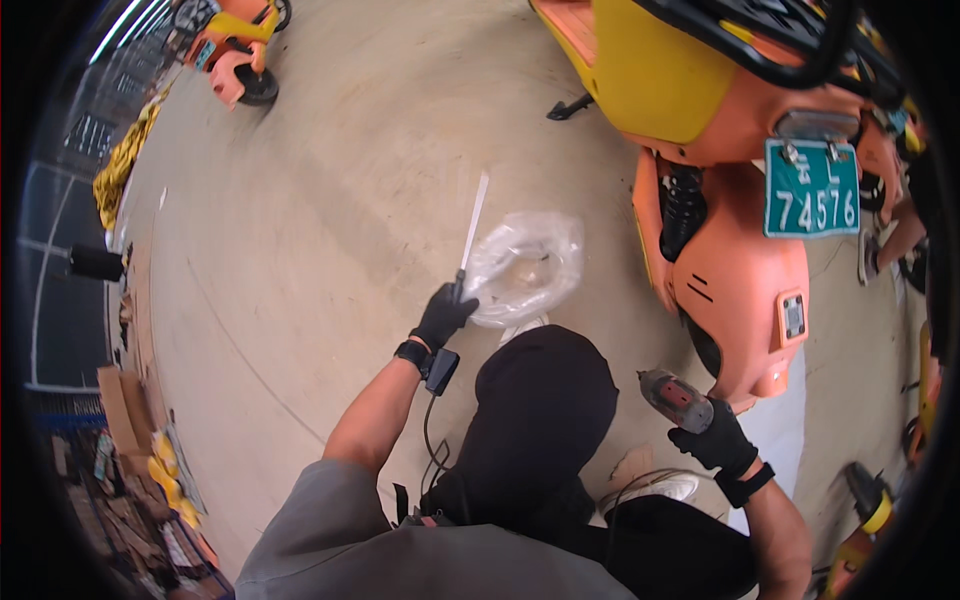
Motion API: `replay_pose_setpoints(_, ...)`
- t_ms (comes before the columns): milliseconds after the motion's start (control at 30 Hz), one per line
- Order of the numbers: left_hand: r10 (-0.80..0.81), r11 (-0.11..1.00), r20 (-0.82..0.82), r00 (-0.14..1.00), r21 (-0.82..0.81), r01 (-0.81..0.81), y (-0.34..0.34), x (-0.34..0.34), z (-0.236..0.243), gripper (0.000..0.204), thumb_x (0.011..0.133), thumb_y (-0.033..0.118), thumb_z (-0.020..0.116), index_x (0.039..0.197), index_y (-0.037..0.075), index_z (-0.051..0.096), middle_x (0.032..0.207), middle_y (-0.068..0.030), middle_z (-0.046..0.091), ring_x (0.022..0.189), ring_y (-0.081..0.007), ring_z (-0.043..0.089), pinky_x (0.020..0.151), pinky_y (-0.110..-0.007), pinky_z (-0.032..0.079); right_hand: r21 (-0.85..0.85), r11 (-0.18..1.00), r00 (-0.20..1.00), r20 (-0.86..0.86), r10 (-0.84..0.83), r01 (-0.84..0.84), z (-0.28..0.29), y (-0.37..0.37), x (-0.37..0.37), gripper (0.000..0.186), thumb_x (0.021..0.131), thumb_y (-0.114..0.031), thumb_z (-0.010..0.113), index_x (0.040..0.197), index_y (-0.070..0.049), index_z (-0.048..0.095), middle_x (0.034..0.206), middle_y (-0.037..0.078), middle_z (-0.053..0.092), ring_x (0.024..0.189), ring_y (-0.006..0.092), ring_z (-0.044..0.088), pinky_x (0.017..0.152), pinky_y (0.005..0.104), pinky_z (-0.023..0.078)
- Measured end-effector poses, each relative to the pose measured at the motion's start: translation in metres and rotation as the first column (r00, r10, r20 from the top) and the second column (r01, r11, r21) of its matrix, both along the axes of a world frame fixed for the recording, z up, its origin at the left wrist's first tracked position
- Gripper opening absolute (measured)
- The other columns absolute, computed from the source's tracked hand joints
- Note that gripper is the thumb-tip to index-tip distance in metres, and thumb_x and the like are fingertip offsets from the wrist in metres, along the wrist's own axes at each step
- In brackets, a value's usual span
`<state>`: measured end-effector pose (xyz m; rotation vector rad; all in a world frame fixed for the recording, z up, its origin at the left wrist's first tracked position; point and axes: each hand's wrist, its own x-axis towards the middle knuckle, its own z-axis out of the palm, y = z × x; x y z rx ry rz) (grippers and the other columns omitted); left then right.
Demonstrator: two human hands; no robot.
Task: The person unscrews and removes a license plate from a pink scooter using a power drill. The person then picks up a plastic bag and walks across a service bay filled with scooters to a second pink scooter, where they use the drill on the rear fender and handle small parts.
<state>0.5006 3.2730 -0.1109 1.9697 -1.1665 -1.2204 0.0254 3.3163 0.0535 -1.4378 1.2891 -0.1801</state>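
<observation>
My left hand (445, 316), in a black glove, is closed around the dark end of a long, thin, whitish strip-like tool (476, 222) that points away from me. Its exact kind is unclear. Just right of that hand, a ring-shaped bundle of clear plastic wrap (555, 275) lies on the floor; whether the fingers touch it I cannot tell. In my right hand (722, 442), also gloved in black, is a worn power screwdriver (677, 400), its bit directed up and left. The tail of an orange and yellow scooter (745, 290) stands close beyond the driver.
A green licence plate (811, 188) and a black rack (760, 45) stick out from the scooter. Another scooter (235, 55) is parked far left. Cardboard (122, 410) and piled parts line the left edge. A person's leg (900, 235) shows at far right.
</observation>
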Motion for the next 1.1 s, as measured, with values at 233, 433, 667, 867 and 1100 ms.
replay_pose_setpoints(233, 0.375, 0.925, -0.248, 0.893, 0.153, -0.346, 0.023, 0.011, -0.014, 0.033, 0.091, 0.037, 0.051, 0.086, 0.005, 0.052, 0.065, -0.0036, 0.048, 0.048, -0.0131, 0.051, 0.042, -0.026, 0.042, 0.192, 0.949, 0.961, -0.171, -0.218, 0.250, 0.043, -0.006, 0.013, 0.020, 0.067, -0.012, 0.070, 0.078, -0.001, 0.059, 0.058, 0.003, 0.058, 0.048, 0.0089, 0.054, 0.044, 0.0251, 0.043)
replay_pose_setpoints(433, 0.029, 0.989, 0.271, 0.962, 0.133, -0.067, 0.043, 0.036, -0.083, 0.028, 0.085, 0.025, 0.049, 0.093, -0.002, 0.054, 0.087, -0.0228, 0.056, 0.078, -0.0362, 0.058, 0.068, -0.045, 0.047, 0.117, 0.951, 0.950, -0.162, -0.265, 0.285, 0.078, -0.007, 0.029, 0.021, 0.070, -0.009, 0.068, 0.088, -0.003, 0.059, 0.059, 0.001, 0.057, 0.045, 0.0074, 0.050, 0.040, 0.0232, 0.038)
replay_pose_setpoints(667, -0.079, 0.991, 0.351, 0.933, 0.127, 0.036, 0.053, -0.005, -0.083, 0.047, 0.079, 0.031, 0.058, 0.110, -0.003, 0.051, 0.105, -0.0272, 0.055, 0.100, -0.0387, 0.055, 0.086, -0.045, 0.045, 0.059, 0.892, 0.894, -0.039, -0.446, 0.448, 0.141, 0.000, 0.061, 0.020, 0.072, -0.003, 0.061, 0.092, -0.004, 0.058, 0.063, -0.002, 0.051, 0.042, 0.0059, 0.044, 0.037, 0.0224, 0.034)
replay_pose_setpoints(867, -0.277, 0.958, 0.240, 0.931, 0.139, 0.249, 0.046, 0.005, -0.108, 0.053, 0.080, 0.041, 0.058, 0.114, 0.000, 0.054, 0.111, -0.0208, 0.058, 0.104, -0.0338, 0.055, 0.091, -0.038, 0.042, -0.143, 0.786, 0.798, 0.076, -0.598, 0.602, 0.177, 0.022, 0.047, 0.030, 0.074, -0.006, 0.062, 0.103, -0.002, 0.058, 0.075, 0.004, 0.059, 0.049, 0.0108, 0.055, 0.041, 0.0231, 0.042)
replay_pose_setpoints(1100, 0.084, 0.931, -0.259, 0.962, 0.364, 0.017, 0.035, 0.002, -0.091, 0.061, 0.080, 0.064, 0.049, 0.099, 0.006, 0.054, 0.083, -0.0061, 0.053, 0.078, -0.0195, 0.051, 0.068, -0.038, 0.045, -0.211, 0.542, 0.559, 0.542, -0.627, 0.813, 0.189, 0.042, 0.020, 0.044, 0.078, -0.014, 0.061, 0.117, 0.002, 0.048, 0.097, 0.008, 0.060, 0.075, 0.0149, 0.058, 0.064, 0.0253, 0.048)
